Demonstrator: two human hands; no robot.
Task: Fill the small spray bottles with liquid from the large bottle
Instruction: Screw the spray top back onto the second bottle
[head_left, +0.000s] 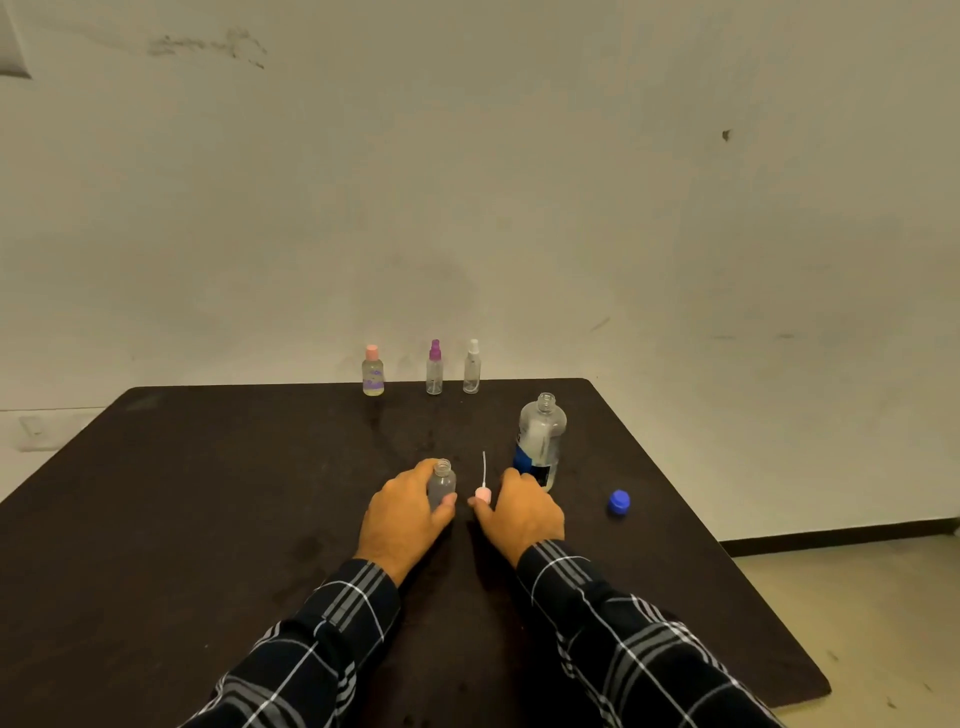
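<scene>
Left hand: the left hand is gripping a small clear plastic bottle with an open neck, fingers curling round its far side and thumb pressing on the near side.
Small open bottle: it is standing upright on the dark table, near the middle and just left of the right hand.
Right hand: the right hand is resting knuckles-up on the table, thumb tip lying against a pale pink spray head with a thin white dip tube; from where I stand I cannot tell whether it is pinching it.
Spray head: it is lying between the two hands, tube pointing away towards the wall.
Large bottle: a large clear plastic bottle with a blue label is standing uncapped just behind the right hand.
Blue cap: a round blue plastic cap is sitting on the table, right of the large bottle.
Back row: a pink-capped small bottle, a purple-topped spray bottle and a white-topped spray bottle are standing along the far edge.
Sleeves: both arms are wearing dark plaid sleeves.
</scene>
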